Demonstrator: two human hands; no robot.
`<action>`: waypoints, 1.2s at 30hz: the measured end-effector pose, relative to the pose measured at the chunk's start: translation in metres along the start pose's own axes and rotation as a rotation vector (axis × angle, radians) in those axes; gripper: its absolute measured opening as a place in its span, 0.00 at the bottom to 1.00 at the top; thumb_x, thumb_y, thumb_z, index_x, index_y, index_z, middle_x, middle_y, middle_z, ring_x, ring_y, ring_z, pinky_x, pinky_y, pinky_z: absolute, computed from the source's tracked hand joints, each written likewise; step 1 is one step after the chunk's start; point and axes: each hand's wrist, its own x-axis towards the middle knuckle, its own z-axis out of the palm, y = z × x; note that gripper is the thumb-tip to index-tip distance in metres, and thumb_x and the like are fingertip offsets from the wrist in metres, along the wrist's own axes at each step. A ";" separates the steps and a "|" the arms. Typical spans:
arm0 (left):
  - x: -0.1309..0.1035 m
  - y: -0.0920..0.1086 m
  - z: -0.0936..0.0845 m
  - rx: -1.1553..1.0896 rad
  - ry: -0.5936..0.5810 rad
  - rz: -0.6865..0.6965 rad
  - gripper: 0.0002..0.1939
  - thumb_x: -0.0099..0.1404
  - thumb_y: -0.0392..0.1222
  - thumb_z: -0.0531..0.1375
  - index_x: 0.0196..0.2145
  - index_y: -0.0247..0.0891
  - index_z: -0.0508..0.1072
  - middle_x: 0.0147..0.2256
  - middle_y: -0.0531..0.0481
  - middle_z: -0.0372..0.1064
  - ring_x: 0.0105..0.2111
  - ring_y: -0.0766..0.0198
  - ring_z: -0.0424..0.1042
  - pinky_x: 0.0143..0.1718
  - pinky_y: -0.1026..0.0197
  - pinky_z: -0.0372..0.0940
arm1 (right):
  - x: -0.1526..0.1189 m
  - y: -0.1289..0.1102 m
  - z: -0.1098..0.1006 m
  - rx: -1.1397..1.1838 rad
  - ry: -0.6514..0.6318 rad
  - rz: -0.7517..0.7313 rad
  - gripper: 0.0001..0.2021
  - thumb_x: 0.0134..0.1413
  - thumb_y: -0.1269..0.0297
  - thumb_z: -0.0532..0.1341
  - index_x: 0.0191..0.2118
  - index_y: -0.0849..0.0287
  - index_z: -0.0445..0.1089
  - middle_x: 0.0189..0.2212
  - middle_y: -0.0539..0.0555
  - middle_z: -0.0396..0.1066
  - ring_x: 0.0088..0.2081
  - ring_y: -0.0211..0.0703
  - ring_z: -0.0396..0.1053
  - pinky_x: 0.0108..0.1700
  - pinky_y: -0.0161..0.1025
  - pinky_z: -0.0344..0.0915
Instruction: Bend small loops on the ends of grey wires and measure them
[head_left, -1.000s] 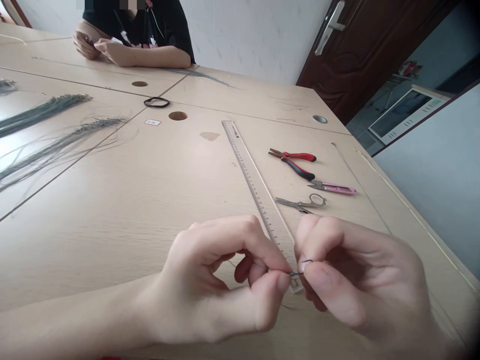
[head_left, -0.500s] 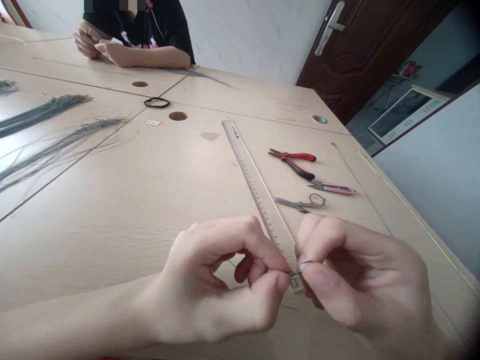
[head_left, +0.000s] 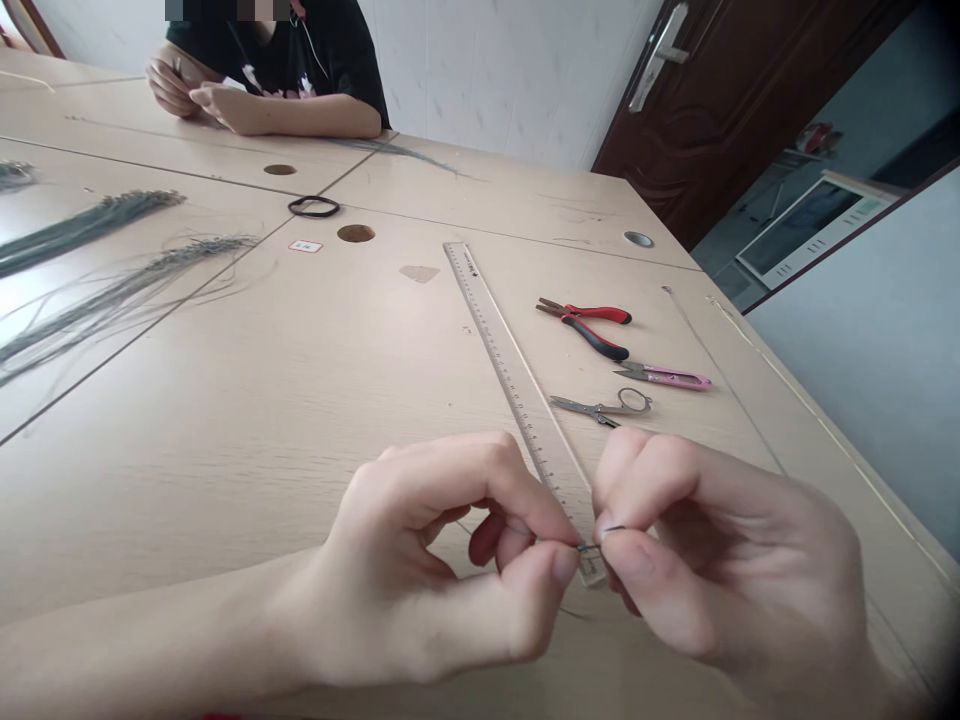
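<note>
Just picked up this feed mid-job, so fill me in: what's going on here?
The left hand and right hand pinch a thin dark strand between them, above the near end of a clear ruler. Pliers, pink-handled snips and small scissors lie on the table to the ruler's right. Across the table, another person holds their hands close together; what's in them is unclear.
</note>
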 end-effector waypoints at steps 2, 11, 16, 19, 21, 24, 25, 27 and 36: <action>0.000 0.000 0.000 0.000 -0.001 -0.002 0.07 0.53 0.25 0.58 0.23 0.35 0.68 0.17 0.56 0.62 0.17 0.74 0.58 0.16 0.71 0.57 | 0.000 0.000 0.000 -0.013 0.008 -0.004 0.08 0.51 0.72 0.61 0.26 0.56 0.64 0.20 0.46 0.62 0.21 0.33 0.63 0.22 0.33 0.60; -0.001 -0.002 0.001 -0.062 -0.003 -0.003 0.07 0.54 0.25 0.57 0.24 0.34 0.68 0.18 0.53 0.64 0.18 0.71 0.62 0.18 0.68 0.60 | 0.009 -0.011 -0.003 -0.258 0.067 -0.305 0.08 0.45 0.78 0.64 0.28 0.56 0.69 0.19 0.47 0.67 0.19 0.34 0.66 0.18 0.31 0.64; -0.001 -0.002 0.000 -0.053 0.032 0.032 0.07 0.54 0.25 0.58 0.25 0.35 0.68 0.19 0.53 0.65 0.19 0.70 0.63 0.19 0.67 0.60 | 0.007 -0.009 -0.001 -0.178 0.081 -0.248 0.06 0.47 0.76 0.63 0.27 0.57 0.70 0.20 0.48 0.67 0.20 0.34 0.66 0.20 0.31 0.64; 0.000 -0.002 0.000 -0.035 0.021 0.036 0.08 0.54 0.24 0.57 0.24 0.35 0.69 0.19 0.54 0.64 0.18 0.71 0.62 0.18 0.67 0.59 | 0.004 -0.004 -0.002 0.028 -0.019 -0.012 0.12 0.57 0.61 0.58 0.25 0.58 0.69 0.19 0.50 0.65 0.23 0.37 0.65 0.25 0.36 0.65; 0.000 -0.003 0.000 -0.027 0.016 0.039 0.08 0.54 0.24 0.58 0.24 0.35 0.69 0.19 0.54 0.64 0.18 0.71 0.61 0.18 0.68 0.60 | 0.003 -0.001 -0.005 0.181 -0.115 0.161 0.20 0.59 0.51 0.54 0.24 0.59 0.68 0.19 0.51 0.64 0.22 0.37 0.65 0.24 0.36 0.64; 0.000 -0.004 0.001 -0.033 0.010 0.037 0.08 0.54 0.24 0.58 0.24 0.35 0.68 0.18 0.54 0.64 0.18 0.71 0.62 0.18 0.68 0.60 | 0.002 0.001 -0.007 0.332 -0.178 0.315 0.20 0.57 0.49 0.56 0.24 0.61 0.68 0.20 0.51 0.65 0.21 0.34 0.63 0.21 0.31 0.61; 0.000 -0.005 0.001 -0.033 0.012 0.036 0.08 0.53 0.24 0.58 0.24 0.35 0.68 0.18 0.54 0.63 0.18 0.72 0.61 0.18 0.69 0.60 | 0.002 0.002 -0.008 0.347 -0.179 0.335 0.18 0.56 0.51 0.58 0.24 0.61 0.68 0.20 0.51 0.65 0.20 0.33 0.62 0.21 0.31 0.61; 0.000 -0.005 0.001 -0.032 0.011 0.037 0.08 0.53 0.24 0.58 0.23 0.35 0.68 0.18 0.54 0.63 0.18 0.72 0.61 0.18 0.69 0.59 | 0.002 0.002 -0.008 0.362 -0.174 0.352 0.16 0.56 0.54 0.59 0.24 0.61 0.68 0.20 0.51 0.65 0.21 0.33 0.62 0.21 0.30 0.61; 0.000 -0.005 0.001 0.010 0.002 0.058 0.08 0.53 0.23 0.58 0.24 0.34 0.70 0.19 0.54 0.63 0.19 0.73 0.60 0.18 0.70 0.58 | 0.002 0.000 -0.010 0.255 -0.240 0.302 0.16 0.58 0.55 0.57 0.24 0.60 0.65 0.20 0.49 0.63 0.21 0.33 0.60 0.23 0.32 0.58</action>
